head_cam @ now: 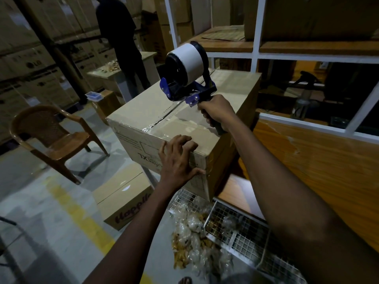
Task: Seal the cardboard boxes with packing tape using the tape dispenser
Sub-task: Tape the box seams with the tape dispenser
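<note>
Right hand (217,113) grips the tape dispenser (188,74) above the cardboard box (231,87); left hand (178,158), fingers spread, braces the near edge. Best now: press low, run straight along the seam (164,118).

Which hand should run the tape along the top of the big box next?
The right hand: it grips the blue-and-black tape dispenser at the top seam of the brown cardboard box. The left hand only braces the near edge.
</note>
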The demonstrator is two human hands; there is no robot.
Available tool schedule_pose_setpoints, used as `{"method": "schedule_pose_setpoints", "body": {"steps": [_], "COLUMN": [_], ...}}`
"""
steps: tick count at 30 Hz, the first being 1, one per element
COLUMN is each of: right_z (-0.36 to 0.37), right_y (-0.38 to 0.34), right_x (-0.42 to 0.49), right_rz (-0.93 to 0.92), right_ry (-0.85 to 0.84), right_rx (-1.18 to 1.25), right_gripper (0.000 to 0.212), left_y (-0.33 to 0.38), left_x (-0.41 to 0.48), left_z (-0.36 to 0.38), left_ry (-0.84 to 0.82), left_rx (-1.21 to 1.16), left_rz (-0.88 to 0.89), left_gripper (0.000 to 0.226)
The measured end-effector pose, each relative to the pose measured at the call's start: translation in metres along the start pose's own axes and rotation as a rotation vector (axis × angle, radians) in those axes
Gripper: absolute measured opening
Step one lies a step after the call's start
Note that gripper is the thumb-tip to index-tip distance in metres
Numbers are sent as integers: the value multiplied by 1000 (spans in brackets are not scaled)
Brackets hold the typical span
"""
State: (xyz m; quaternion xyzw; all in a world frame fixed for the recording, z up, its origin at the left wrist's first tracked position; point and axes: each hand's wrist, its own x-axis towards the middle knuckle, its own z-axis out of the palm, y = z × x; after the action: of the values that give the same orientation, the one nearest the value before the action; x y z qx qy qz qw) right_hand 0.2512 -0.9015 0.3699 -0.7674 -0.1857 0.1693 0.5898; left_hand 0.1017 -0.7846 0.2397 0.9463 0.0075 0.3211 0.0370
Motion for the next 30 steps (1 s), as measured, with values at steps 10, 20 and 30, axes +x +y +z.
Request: {"method": "schedule_pose_setpoints", "body": {"steps": [10, 20, 30], "right_z": [2, 1, 0], "right_y": [0, 0, 0], "right_x": [0, -1, -1], "right_rz": [-2, 2, 6], "right_ry": [14, 27, 24], "right_rx": [-13, 14, 22], "right_gripper": [13, 13, 13], "left_y": [22, 51, 50], "left_x": [-8, 3, 16], "left_z": [-5, -5, -5], "left_ry": [-16, 102, 146], "left_rx": [-6, 44, 64], "left_rz": [-77, -267, -264], "left_gripper": [91, 57, 44]}}
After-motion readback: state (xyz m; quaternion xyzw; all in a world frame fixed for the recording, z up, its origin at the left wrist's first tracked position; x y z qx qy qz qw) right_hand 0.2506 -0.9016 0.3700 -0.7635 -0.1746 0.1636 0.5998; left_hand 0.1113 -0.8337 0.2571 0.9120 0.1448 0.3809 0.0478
